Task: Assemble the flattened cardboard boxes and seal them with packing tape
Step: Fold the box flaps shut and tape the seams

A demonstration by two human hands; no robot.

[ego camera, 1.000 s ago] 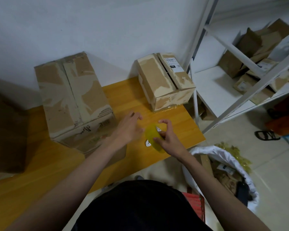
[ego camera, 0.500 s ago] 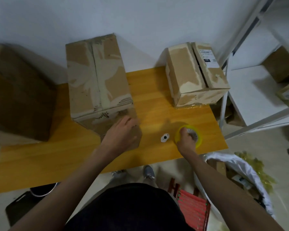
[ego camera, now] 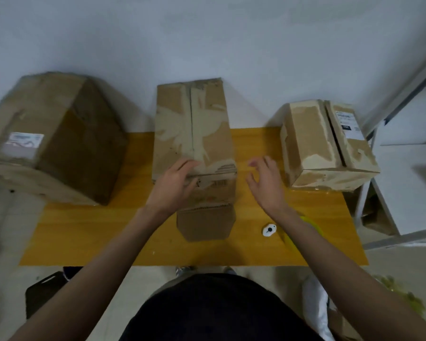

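Note:
Three worn cardboard boxes stand on the wooden table (ego camera: 89, 232). The middle box (ego camera: 194, 134) lies lengthwise with its top flaps folded shut and one flap (ego camera: 205, 223) sticking out toward me. My left hand (ego camera: 174, 187) rests on the near left corner of this box, fingers over its top edge. Just right of the box, my right hand (ego camera: 266, 183) hovers above the table with spread fingers, holding nothing. The yellow roll of packing tape (ego camera: 312, 226) lies on the table, mostly hidden under my right forearm.
A big box (ego camera: 57, 139) stands at the left and a smaller labelled box (ego camera: 327, 143) at the right. A small white object (ego camera: 269, 230) lies near the tape. A white shelf frame (ego camera: 403, 94) rises at the right. A white bag (ego camera: 316, 303) sits on the floor.
My right hand let go of the tape roll and rose toward the middle box. My left hand moved up onto that box's near corner. The view swung left.

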